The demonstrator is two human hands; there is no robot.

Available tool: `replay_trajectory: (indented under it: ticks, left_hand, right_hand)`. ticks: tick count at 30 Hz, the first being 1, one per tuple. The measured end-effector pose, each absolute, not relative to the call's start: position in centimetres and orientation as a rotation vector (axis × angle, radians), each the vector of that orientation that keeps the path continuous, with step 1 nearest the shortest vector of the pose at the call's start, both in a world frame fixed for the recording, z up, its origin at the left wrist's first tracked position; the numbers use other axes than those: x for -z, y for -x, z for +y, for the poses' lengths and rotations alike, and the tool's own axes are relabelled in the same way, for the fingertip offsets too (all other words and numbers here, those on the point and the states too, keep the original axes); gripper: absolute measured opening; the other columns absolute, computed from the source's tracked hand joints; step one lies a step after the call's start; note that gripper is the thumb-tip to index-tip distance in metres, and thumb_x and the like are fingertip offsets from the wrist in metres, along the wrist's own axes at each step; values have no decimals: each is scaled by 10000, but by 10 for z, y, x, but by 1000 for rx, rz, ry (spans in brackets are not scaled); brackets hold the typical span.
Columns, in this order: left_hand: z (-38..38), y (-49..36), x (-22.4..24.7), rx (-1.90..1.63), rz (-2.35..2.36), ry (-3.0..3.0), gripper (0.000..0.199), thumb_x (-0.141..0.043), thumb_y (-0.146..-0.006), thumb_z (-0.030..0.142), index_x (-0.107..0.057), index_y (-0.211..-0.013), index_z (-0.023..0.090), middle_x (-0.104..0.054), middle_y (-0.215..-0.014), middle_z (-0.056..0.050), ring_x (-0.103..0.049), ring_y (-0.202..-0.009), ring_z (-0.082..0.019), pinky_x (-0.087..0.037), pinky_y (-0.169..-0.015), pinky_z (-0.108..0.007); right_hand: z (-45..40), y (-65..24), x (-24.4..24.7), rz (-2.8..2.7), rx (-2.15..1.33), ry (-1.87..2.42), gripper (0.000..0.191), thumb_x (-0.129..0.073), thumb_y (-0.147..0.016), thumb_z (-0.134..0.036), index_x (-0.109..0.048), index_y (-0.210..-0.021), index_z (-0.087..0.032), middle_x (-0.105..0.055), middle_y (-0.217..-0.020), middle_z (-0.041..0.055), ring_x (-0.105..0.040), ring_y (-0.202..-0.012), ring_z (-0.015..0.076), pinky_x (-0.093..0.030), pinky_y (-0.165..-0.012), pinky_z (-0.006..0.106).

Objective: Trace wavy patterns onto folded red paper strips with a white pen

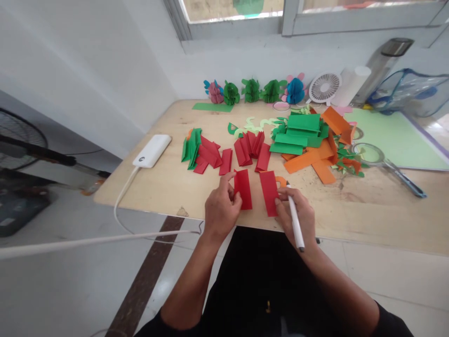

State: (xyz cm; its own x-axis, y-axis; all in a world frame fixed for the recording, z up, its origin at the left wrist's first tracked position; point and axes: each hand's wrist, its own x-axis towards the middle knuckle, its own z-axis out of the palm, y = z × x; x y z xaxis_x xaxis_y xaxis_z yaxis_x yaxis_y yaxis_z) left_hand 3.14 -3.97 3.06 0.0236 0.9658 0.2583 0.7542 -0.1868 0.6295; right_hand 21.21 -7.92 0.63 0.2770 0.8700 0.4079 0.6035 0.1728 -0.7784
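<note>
My left hand (222, 203) pinches the left edge of a red paper strip (243, 189) close to the table's front edge. A second red paper strip (269, 194) lies to its right, slightly tilted. My right hand (297, 210) touches the right edge of that strip with its fingertips, and a white marker (295, 222) with dark ends is held between the fingers of the same hand. A small curved orange paper piece (280, 181) shows partly behind the right strip. Just beyond both hands, several folded red papers (249, 147) lie in a loose group.
Green folded papers (303, 122) and orange strips (324, 171) are piled right of centre. Scissors-like tool (403, 178) lies farther right, beside a green sheet (403, 135). A white power bank (152, 150) with a cable sits left. Paper figures (250, 90) and a small fan (325, 87) line the wall.
</note>
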Motion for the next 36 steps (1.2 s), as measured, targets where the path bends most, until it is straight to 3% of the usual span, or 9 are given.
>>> replay_trajectory:
  ticks: [6,9,12,15,17,22,25,28,36]
  left_hand:
    - [-24,-43,-26,-670,1667,-2185,504,-549,-789,141,-545,-1289,206,-650,-817,-28,-634,-823,-238,-488,-823,-361]
    - [-28,-54,-17,-648,1539,-2185,489,-609,-831,289,-521,-1305,209,-662,-816,-18,-629,-859,-241,-485,-834,-368]
    - [-37,-57,-14,-775,1462,-2108,368,-535,-911,373,-553,-1232,192,-684,-880,-37,-626,-880,-223,-478,-849,-366]
    - [-45,-53,-14,-805,1404,-2166,265,-399,-975,289,-637,-1023,183,-690,-938,-71,-612,-930,-221,-469,-866,-374]
    - [-48,-50,-12,-735,1364,-2280,264,-408,-968,248,-663,-959,184,-686,-953,-81,-602,-945,-232,-465,-864,-388]
    - [-49,-47,-6,-613,1301,-2513,216,-545,-894,207,-684,-1056,172,-668,-1120,-125,-582,-1058,-288,-463,-909,-449]
    - [-49,-45,-5,-604,1243,-2584,228,-544,-892,203,-673,-1079,180,-621,-1312,-129,-508,-1250,-320,-401,-1031,-503]
    - [-47,-42,-6,-544,1176,-2607,231,-532,-899,205,-662,-1089,198,-618,-1350,-105,-478,-1314,-322,-353,-1072,-536]
    - [-48,-40,-7,-516,1176,-2662,229,-504,-926,233,-652,-1093,184,-646,-1318,-95,-522,-1270,-308,-342,-1081,-527]
  right_hand:
    - [-87,-232,-22,-1289,-304,1569,181,-604,-859,-400,-653,-950,-252,-659,-790,15,-654,-770,210,-541,-748,376]
    - [-90,-233,-23,-1284,-307,1564,189,-608,-858,-413,-656,-948,-254,-654,-776,10,-653,-758,205,-543,-734,368]
    - [-92,-231,-21,-1295,-333,1564,183,-606,-862,-409,-659,-950,-258,-658,-783,12,-651,-751,201,-546,-720,359]
    - [-93,-229,-20,-1305,-348,1561,175,-605,-865,-399,-660,-957,-260,-661,-788,12,-653,-749,197,-550,-718,349]
    - [-93,-229,-19,-1311,-351,1560,175,-604,-867,-397,-659,-961,-259,-662,-783,11,-655,-742,194,-550,-709,341]
    - [-95,-237,-17,-1314,-345,1619,193,-607,-862,-417,-661,-957,-257,-670,-755,6,-658,-705,196,-543,-701,351]
    - [-95,-248,-15,-1308,-353,1668,213,-610,-850,-433,-662,-957,-256,-681,-736,4,-658,-666,200,-536,-690,366]
    - [-93,-258,-12,-1307,-363,1702,208,-600,-846,-421,-653,-947,-247,-687,-702,3,-654,-627,199,-531,-662,361]
    - [-86,-277,-1,-1475,-26,1886,171,-529,-860,-362,-647,-903,-246,-732,-698,11,-680,-729,225,-439,-874,411]
